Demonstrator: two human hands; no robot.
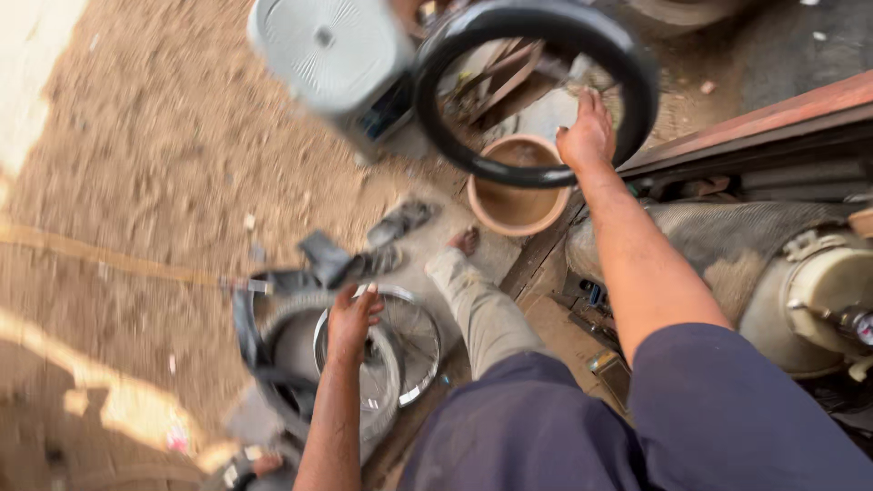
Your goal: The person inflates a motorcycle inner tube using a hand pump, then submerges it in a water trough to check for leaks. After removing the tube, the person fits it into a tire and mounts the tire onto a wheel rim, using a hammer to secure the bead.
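Observation:
My right hand [587,135] reaches forward and grips a black rubber tyre ring [455,145], holding it up in the air above a brown bowl. My left hand [350,318] rests on a spoked wheel rim [414,350] that lies on the ground inside a grey tyre [286,332]. A black inner tube [250,355] is draped around that wheel. My leg in grey trousers [477,305] stretches between the two hands, bare foot near the bowl.
A brown bowl of muddy water [514,214] sits ahead. A grey plastic stool [332,55] stands at the back. A metal tank with a gauge [809,291] and a reddish beam [764,123] lie to the right. Sandy ground [136,164] spreads left.

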